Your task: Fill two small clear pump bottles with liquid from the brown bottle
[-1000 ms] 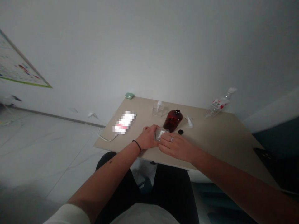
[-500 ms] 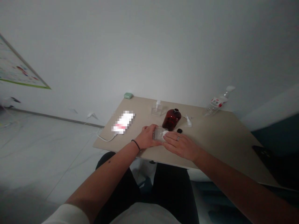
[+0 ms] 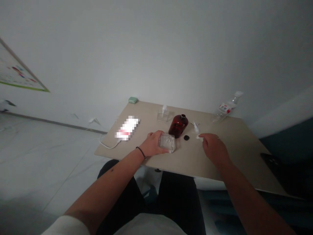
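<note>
My left hand is wrapped round a clear, square-sided bottle, which tilts low over the near part of the table. My right hand is apart from it to the right, fingers curled, its fingertips at a small white piece on or just above the tabletop. What that piece is made of is too small to tell. Just beyond it lies a white pump nozzle. A dark red-brown bottle without a cap stands behind the clear bottle, and a round black cap lies beside it.
At the back of the table stands another clear bottle with a whitish top. An empty-looking labelled plastic bottle is at the back right. On the left are a phone with a white cable and a green case.
My right hand has left the clear bottle and moved right, toward the pump nozzle, with the white piece now at its fingertips. My left hand keeps its hold; the clear bottle's face is uncovered.
</note>
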Motion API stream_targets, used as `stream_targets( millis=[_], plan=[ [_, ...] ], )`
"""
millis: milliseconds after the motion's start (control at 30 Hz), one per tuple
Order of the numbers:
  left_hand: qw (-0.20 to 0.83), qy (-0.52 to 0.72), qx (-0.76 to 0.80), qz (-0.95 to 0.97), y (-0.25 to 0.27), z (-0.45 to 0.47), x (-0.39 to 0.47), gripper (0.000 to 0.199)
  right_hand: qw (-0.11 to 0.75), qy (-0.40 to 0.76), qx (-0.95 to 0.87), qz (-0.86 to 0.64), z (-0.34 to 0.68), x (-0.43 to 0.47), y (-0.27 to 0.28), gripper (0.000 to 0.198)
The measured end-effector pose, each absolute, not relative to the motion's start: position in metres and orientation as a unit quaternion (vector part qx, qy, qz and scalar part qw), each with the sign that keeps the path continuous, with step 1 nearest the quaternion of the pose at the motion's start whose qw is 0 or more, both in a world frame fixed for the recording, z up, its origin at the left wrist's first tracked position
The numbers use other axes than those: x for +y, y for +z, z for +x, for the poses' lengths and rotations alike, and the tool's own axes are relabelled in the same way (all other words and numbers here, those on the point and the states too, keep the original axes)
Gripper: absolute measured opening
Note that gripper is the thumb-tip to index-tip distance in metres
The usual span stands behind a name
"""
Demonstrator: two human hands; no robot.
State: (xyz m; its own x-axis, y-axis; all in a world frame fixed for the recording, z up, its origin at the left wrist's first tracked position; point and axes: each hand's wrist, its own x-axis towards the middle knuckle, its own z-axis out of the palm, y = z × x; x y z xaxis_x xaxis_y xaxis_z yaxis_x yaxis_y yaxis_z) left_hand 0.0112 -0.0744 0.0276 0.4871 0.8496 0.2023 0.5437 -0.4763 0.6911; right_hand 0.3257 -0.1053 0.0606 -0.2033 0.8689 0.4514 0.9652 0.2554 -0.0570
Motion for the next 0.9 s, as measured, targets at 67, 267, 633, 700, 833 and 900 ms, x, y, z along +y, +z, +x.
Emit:
stream_targets(
  millis=[67, 267, 633, 700, 833, 900],
  plan=[
    [0.284, 0.273, 0.429, 0.813, 0.026, 0.011, -0.074, 0.073, 0.176, -0.092, -0.761, -0.618, 0.338, -0.104, 0.053, 0.035],
    [0.286, 0.271, 0.435, 0.809, 0.027, 0.011, -0.075, 0.074, 0.163, -0.122, -0.78, -0.592, 0.304, -0.091, 0.049, 0.032],
    [0.283, 0.261, 0.441, 0.811, 0.032, 0.013, -0.077, 0.076, 0.154, -0.056, -0.796, -0.583, 0.273, -0.09, 0.05, 0.014],
    [0.286, 0.263, 0.436, 0.812, 0.032, 0.012, -0.076, 0.077, 0.24, 0.016, -0.774, -0.585, 0.264, -0.102, 0.06, 0.013],
    [0.28, 0.269, 0.432, 0.814, 0.032, 0.012, -0.076, 0.075, 0.428, 0.155, -0.707, -0.542, 0.234, -0.114, 0.074, 0.011],
    [0.276, 0.266, 0.436, 0.814, 0.033, 0.013, -0.077, 0.074, 0.468, 0.204, -0.694, -0.507, 0.219, -0.112, 0.075, 0.01]
  ],
)
